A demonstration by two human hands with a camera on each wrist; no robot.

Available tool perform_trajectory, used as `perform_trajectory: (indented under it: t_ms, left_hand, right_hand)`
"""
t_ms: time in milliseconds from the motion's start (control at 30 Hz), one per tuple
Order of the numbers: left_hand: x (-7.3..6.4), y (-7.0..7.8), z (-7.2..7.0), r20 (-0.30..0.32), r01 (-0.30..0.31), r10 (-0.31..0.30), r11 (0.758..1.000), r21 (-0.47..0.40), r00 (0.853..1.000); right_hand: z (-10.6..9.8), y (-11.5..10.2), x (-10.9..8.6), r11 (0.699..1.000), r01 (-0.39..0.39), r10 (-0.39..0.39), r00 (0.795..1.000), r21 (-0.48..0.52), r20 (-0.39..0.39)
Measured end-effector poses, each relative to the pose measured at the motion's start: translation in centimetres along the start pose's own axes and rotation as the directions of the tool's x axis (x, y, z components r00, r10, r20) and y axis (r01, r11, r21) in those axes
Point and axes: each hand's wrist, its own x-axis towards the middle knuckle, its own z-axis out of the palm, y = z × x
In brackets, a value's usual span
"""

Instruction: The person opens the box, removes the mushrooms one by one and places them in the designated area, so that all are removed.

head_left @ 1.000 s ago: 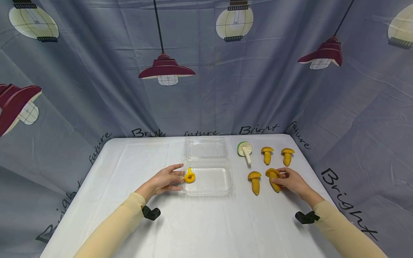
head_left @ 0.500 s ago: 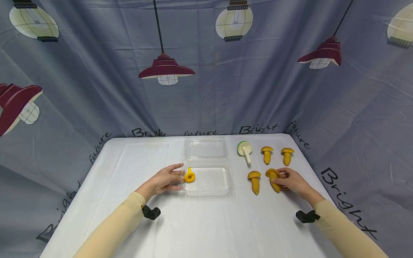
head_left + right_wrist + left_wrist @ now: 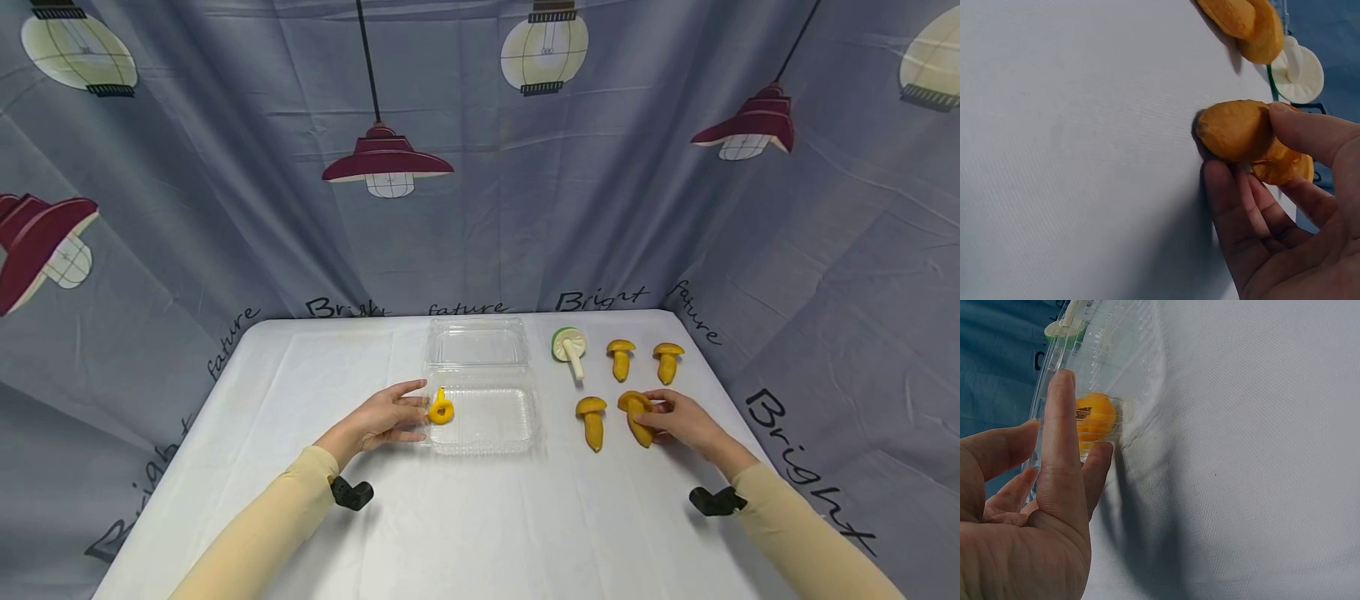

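A clear plastic clamshell box (image 3: 491,421) lies with its lid folded back on the table. Inside its left end sits a small yellow mushroom (image 3: 441,411) with a ring-like cap. My left hand (image 3: 386,419) is at the box's left side, its fingers extended and spread along the wall; the left wrist view shows the fingertips right at the plastic. On the right, my right hand (image 3: 678,421) holds a brown mushroom (image 3: 1235,131) by its stem, thumb on one side and fingers on the other. The stem's tip is close over the white cloth.
Left of the held mushroom lies another brown mushroom (image 3: 592,423). Behind are two more, one brown mushroom (image 3: 621,360) beside a second brown mushroom (image 3: 667,362), and a green-edged white mushroom (image 3: 572,348). A grey printed curtain (image 3: 480,233) hangs behind the table (image 3: 465,533).
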Motion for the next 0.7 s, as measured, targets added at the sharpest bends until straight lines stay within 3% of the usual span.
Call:
perform_trajectory:
  t_ms: [333, 700]
  left_hand:
    - [0.1, 0.0, 0.0, 0.005, -0.004, 0.004, 1.0, -0.003, 1.0]
    - [0.1, -0.1, -0.1, 0.008, -0.003, 0.003, 1.0, -0.007, 1.0]
  right_hand:
    - [-1.3, -0.2, -0.2, 0.999, -0.016, 0.016, 1.0, -0.036, 0.006]
    - [-3.0, -1.1, -0.5, 0.999, 0.024, -0.025, 0.999, -0.03, -0.028]
